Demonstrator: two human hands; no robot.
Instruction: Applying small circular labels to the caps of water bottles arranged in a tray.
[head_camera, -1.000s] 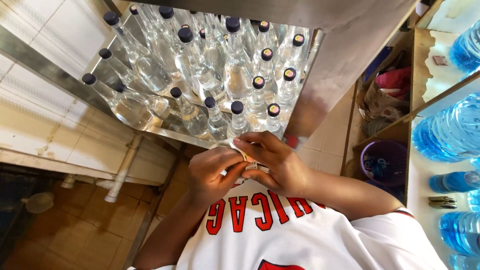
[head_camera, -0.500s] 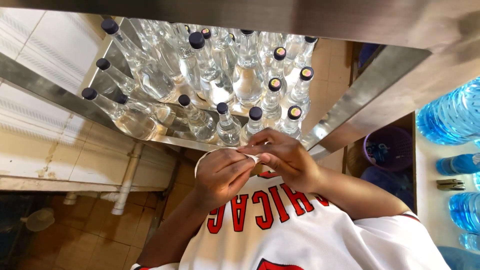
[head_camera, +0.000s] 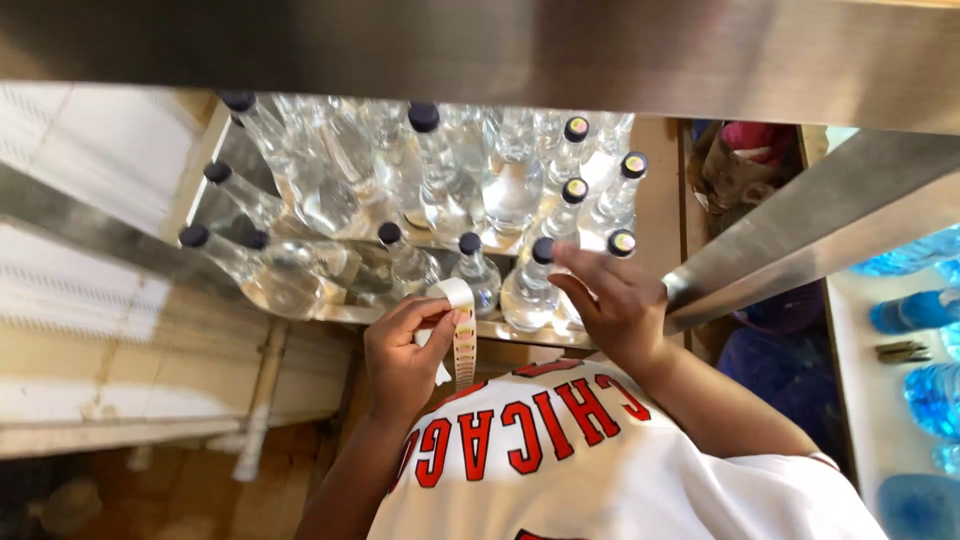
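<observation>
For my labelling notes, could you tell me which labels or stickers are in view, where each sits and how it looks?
Sticker strip: narrow white band with small round stickers, hanging from the left hand.
Cap stickers: small round multicoloured discs on dark bottle caps, right-hand bottles.
</observation>
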